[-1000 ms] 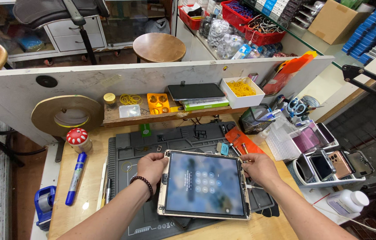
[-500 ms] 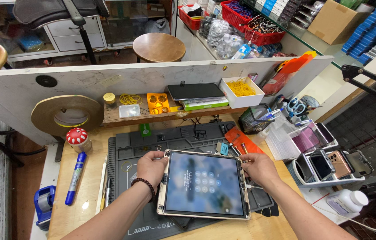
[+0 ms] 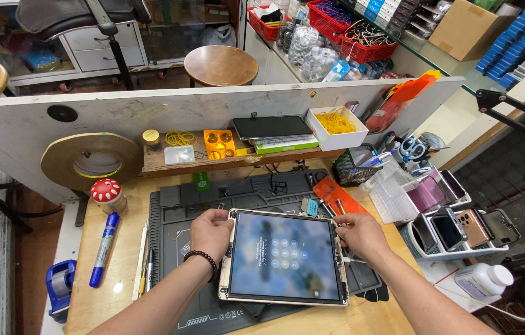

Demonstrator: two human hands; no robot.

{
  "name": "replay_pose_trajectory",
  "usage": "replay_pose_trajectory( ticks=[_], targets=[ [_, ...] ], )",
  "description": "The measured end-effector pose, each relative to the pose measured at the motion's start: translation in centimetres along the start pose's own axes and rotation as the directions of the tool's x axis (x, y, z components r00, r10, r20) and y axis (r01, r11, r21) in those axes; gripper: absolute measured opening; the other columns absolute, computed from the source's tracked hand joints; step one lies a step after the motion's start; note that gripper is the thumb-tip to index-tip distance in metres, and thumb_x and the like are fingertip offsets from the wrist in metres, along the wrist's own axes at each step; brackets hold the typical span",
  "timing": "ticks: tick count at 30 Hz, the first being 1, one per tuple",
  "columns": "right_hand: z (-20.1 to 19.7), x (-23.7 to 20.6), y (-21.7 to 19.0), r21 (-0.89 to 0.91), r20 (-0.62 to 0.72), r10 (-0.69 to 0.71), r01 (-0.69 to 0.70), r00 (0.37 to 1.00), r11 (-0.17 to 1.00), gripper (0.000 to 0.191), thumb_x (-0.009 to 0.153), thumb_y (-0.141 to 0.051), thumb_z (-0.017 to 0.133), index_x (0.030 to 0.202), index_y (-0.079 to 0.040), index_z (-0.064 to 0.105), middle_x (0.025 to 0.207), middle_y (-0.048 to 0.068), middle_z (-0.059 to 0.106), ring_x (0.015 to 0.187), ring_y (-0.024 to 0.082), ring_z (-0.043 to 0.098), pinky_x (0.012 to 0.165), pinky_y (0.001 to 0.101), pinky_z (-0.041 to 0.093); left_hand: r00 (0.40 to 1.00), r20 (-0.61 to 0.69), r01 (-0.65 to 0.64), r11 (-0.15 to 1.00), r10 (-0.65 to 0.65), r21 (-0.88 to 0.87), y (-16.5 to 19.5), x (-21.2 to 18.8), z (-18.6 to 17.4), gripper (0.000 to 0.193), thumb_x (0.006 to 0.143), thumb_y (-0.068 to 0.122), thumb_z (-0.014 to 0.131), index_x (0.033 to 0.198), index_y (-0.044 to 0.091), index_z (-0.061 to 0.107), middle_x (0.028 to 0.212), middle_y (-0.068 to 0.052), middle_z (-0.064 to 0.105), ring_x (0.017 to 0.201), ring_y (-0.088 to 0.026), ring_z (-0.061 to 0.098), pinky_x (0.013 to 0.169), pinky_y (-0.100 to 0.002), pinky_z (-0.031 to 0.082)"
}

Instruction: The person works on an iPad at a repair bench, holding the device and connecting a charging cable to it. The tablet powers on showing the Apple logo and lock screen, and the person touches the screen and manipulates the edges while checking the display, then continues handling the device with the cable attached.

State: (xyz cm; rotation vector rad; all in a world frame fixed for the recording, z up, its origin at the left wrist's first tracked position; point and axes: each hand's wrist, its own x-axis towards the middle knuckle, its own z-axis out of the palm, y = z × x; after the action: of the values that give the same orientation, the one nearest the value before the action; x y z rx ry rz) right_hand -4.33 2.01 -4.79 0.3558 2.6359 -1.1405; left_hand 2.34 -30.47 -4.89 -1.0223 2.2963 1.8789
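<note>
Tablet (image 3: 282, 257) with a lit screen showing a round keypad lies flat on the dark grey work mat (image 3: 175, 211), near the front edge of the wooden surface (image 3: 104, 298). Its pale frame is gripped at both upper corners. The left hand (image 3: 210, 232), with a dark bead bracelet at the wrist, curls its fingers (image 3: 216, 214) closed over the top left corner and edge. The right hand (image 3: 362, 234) pinches the top right corner, fingers (image 3: 342, 218) narrow and pressed on the frame.

Just behind the tablet, on the mat, lie small tools and an orange flat card (image 3: 337, 193). Left of the mat are thin pens (image 3: 144, 268), a blue marker (image 3: 103, 248), a red mushroom-shaped pot with white dots (image 3: 106, 193), and, at the near left corner, a blue tape dispenser (image 3: 61, 288). A large roll of tan tape (image 3: 92, 162) leans against the white partition (image 3: 213, 108).

A low wooden shelf (image 3: 225, 162) by the partition carries yellow rubber bands, an orange tray (image 3: 219, 144), a dark phone on a green-edged box (image 3: 273, 128) and a white box of yellow bands (image 3: 336, 127). To the right stand a black mesh holder (image 3: 352, 170) with pens, scissors (image 3: 412, 147), and a white rack of phones (image 3: 455, 226). A white bottle (image 3: 484, 279) lies at the far right. Beyond the partition stands a round wooden stool (image 3: 221, 65).
</note>
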Motion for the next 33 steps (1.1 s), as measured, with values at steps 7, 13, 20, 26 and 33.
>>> replay_pose_trajectory(
  ticks=[7, 13, 20, 26, 33],
  targets=[
    [-0.04, -0.42, -0.16, -0.006, -0.007, -0.013, 0.013, 1.000, 1.000, 0.030, 0.088, -0.004, 0.071, 0.117, -0.006, 0.077, 0.078, 0.007, 0.076, 0.060, 0.014, 0.068, 0.062, 0.0309, 0.055, 1.000, -0.014, -0.006, 1.000, 0.006, -0.029, -0.32, 0.27, 0.21, 0.023, 0.086, 0.011, 0.076, 0.109, 0.007, 0.076, 0.088, -0.006, 0.076, 0.077, -0.015, 0.069, 0.071, -0.032, 0.056],
    [-0.07, -0.60, -0.44, 0.007, -0.002, -0.003, 0.003, 1.000, 1.000, 0.029, 0.089, -0.005, 0.071, 0.117, -0.007, 0.077, 0.080, 0.006, 0.075, 0.061, 0.014, 0.067, 0.062, 0.0307, 0.055, 0.999, 0.022, 0.048, 0.999, -0.048, -0.021, 0.16, 0.04, -0.01, 0.027, 0.088, 0.012, 0.075, 0.114, 0.008, 0.071, 0.088, -0.006, 0.076, 0.078, -0.015, 0.069, 0.072, -0.034, 0.055],
    [-0.11, -0.71, -0.41, -0.005, -0.007, -0.001, 0.001, 1.000, 1.000, 0.030, 0.089, -0.006, 0.071, 0.119, -0.008, 0.076, 0.080, 0.005, 0.075, 0.061, 0.014, 0.067, 0.063, 0.0307, 0.055, 0.999, 0.044, 0.021, 0.999, -0.019, -0.044, 0.02, -0.05, -0.04, 0.027, 0.089, 0.010, 0.073, 0.116, 0.008, 0.072, 0.089, -0.006, 0.075, 0.077, -0.014, 0.069, 0.071, -0.033, 0.056],
    [-0.03, -0.60, -0.31, -0.003, -0.007, -0.002, 0.002, 1.000, 1.000, 0.030, 0.089, -0.006, 0.071, 0.118, -0.008, 0.076, 0.081, 0.005, 0.076, 0.062, 0.014, 0.068, 0.063, 0.0305, 0.055, 1.000, 0.022, 0.011, 1.000, -0.010, -0.030, -0.49, 0.49, 0.18, 0.026, 0.088, 0.010, 0.074, 0.114, 0.008, 0.074, 0.087, -0.005, 0.074, 0.075, -0.015, 0.068, 0.070, -0.032, 0.055],
    [0.02, -0.45, -0.05, 0.019, -0.006, -0.004, 0.004, 1.000, 1.000, 0.030, 0.089, -0.005, 0.070, 0.118, -0.008, 0.077, 0.080, 0.006, 0.076, 0.062, 0.014, 0.068, 0.062, 0.0310, 0.055, 1.000, -0.024, -0.005, 0.999, 0.004, -0.044, -0.65, 0.64, 0.47, 0.023, 0.087, 0.009, 0.076, 0.110, 0.007, 0.076, 0.086, -0.005, 0.074, 0.074, -0.015, 0.068, 0.068, -0.033, 0.054]
  ],
)
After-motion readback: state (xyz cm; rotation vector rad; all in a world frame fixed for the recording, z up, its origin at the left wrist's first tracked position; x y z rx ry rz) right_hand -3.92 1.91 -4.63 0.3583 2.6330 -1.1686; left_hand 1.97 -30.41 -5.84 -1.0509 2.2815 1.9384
